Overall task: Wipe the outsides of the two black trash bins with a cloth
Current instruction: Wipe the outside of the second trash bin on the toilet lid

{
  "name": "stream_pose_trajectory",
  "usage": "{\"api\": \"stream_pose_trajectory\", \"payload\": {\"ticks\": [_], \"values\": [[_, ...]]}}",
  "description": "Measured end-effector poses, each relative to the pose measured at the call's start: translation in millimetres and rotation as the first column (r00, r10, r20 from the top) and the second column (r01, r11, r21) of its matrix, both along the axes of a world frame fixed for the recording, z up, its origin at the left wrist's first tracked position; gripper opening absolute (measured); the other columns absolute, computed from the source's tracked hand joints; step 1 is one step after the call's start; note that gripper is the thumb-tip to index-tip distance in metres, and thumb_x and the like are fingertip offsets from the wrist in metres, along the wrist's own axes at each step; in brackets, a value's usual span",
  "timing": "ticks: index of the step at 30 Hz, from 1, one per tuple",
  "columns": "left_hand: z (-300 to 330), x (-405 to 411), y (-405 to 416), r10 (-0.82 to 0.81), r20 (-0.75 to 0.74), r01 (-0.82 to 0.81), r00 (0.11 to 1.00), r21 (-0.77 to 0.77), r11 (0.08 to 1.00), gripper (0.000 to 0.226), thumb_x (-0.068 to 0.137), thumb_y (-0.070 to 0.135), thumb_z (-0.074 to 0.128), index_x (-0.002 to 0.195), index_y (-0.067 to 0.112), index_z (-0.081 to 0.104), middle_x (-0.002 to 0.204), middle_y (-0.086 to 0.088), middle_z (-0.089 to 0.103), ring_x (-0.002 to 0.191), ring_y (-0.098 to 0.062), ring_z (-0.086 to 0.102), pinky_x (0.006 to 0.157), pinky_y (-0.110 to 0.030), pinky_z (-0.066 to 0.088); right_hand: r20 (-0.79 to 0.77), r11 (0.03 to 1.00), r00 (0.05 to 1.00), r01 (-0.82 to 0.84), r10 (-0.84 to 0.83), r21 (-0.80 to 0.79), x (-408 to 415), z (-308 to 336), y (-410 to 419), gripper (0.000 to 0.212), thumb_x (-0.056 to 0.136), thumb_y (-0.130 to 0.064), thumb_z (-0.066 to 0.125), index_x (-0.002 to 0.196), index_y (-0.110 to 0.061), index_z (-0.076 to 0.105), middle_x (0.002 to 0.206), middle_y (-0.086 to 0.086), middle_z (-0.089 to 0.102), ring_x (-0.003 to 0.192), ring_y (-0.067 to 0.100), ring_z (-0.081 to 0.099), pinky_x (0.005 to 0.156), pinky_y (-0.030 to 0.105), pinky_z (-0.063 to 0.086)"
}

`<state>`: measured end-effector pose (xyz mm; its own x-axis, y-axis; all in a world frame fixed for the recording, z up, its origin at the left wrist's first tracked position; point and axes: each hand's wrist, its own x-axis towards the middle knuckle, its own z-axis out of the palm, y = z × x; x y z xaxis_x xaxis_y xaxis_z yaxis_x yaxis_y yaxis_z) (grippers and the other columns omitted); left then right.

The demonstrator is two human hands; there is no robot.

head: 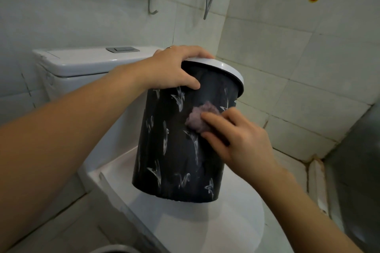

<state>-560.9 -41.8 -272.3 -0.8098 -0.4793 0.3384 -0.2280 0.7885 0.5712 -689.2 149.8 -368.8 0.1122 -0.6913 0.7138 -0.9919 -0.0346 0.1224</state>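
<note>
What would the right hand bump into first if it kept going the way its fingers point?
The right hand points up and left, its fingers already on the purple cloth. It would meet the cloth, then the black bin wall right behind it.

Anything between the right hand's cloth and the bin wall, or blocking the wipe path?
Nothing visible. The right hand presses the purple cloth straight onto the black bin; the left hand grips the white rim, above the cloth.
</note>
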Motion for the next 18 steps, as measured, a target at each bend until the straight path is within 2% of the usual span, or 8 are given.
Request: {"api": "stream_pose_trajectory", "payload": {"ticks": [3,10,15,18], "values": [[0,-1,1,-0.002,0.004,0.002,1.000,0.001,1.000,0.064,0.056,0.048,0.069,0.115,0.068,0.051,0.121,0.017,0.061,0.118,-0.022,0.055,0.103,-0.044,0.047,0.069,0.997,0.995,0.071,-0.068,-0.036,3,6,-3,0.037,0.096,-0.042,0.055,0.124,-0.021,0.064,0.095,0.005,0.058,0.070,0.021,0.055,0.050,0.038,0.052],[1,0,3,0.018,0.020,-0.017,1.000,-0.026,1.000,0.063,0.060,0.046,0.069,0.117,0.065,0.049,0.123,0.015,0.059,0.119,-0.020,0.053,0.108,-0.046,0.041,-0.023,0.990,0.995,-0.093,0.096,0.107,6,-20,17,0.032,0.097,-0.040,0.058,0.124,-0.024,0.064,0.094,0.003,0.056,0.071,0.019,0.054,0.050,0.037,0.051],[0,-4,2,0.032,0.021,-0.031,0.999,-0.024,0.999,0.065,0.055,0.049,0.068,0.116,0.066,0.049,0.124,0.015,0.058,0.121,-0.024,0.051,0.107,-0.046,0.043,0.063,0.999,0.998,0.023,-0.021,-0.029,6,-2,1,0.034,0.096,-0.040,0.058,0.123,-0.022,0.066,0.093,0.005,0.057,0.067,0.020,0.054,0.048,0.038,0.051],[2,-6,5,0.019,0.018,-0.019,1.000,-0.037,0.999,0.064,0.058,0.044,0.069,0.117,0.063,0.051,0.123,0.016,0.058,0.120,-0.020,0.051,0.109,-0.045,0.040,0.093,0.997,0.993,0.071,-0.068,-0.028,10,3,-4,0.037,0.095,-0.042,0.055,0.123,-0.022,0.066,0.093,0.003,0.057,0.066,0.019,0.054,0.048,0.036,0.051]]}}
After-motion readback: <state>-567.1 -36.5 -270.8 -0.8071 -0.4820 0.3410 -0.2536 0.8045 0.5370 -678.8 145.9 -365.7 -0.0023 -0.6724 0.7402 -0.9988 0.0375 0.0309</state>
